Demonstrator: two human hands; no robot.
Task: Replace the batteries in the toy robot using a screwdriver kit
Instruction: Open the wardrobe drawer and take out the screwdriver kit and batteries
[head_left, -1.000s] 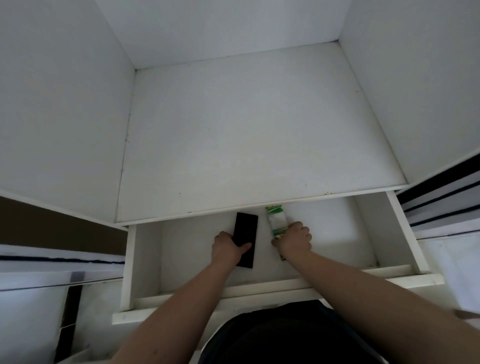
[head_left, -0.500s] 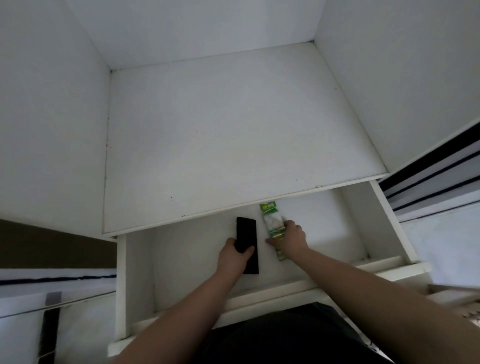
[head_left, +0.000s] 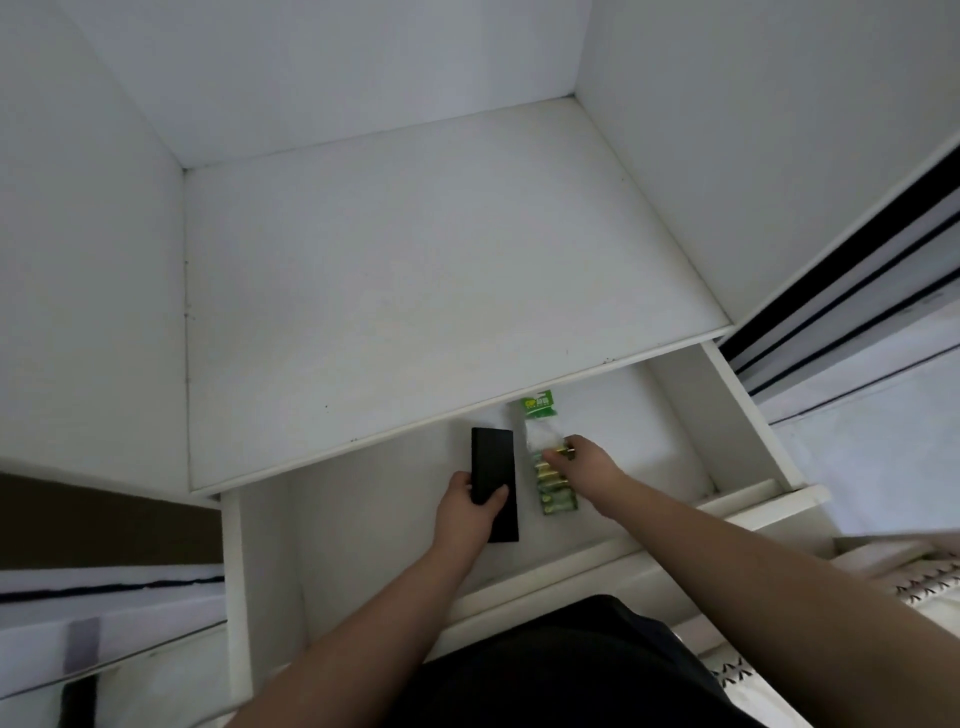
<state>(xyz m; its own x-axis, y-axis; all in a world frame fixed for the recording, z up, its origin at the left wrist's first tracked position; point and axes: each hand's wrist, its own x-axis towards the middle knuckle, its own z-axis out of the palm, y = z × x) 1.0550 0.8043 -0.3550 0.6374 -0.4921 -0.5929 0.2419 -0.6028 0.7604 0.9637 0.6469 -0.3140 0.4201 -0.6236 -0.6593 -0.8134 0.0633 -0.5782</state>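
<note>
A flat black case (head_left: 494, 470), long and narrow, lies in the open white drawer (head_left: 743, 457). My left hand (head_left: 467, 512) grips its near end, thumb on one side and fingers on the other. Just right of it lies a green battery pack (head_left: 548, 457) with several green and gold batteries in clear plastic. My right hand (head_left: 589, 465) rests on the pack's middle, fingertips pinching it. The toy robot is not in view.
Above the drawer a white shelf board (head_left: 426, 291) overhangs its rear part, boxed in by white cabinet walls. The drawer's front rail (head_left: 649, 551) lies just before my forearms. A patterned cloth edge (head_left: 924, 587) shows at lower right.
My view has shifted left and nearer. My left hand slid down to the black case's near end. My right hand moved to the pack's side, so more of its batteries show.
</note>
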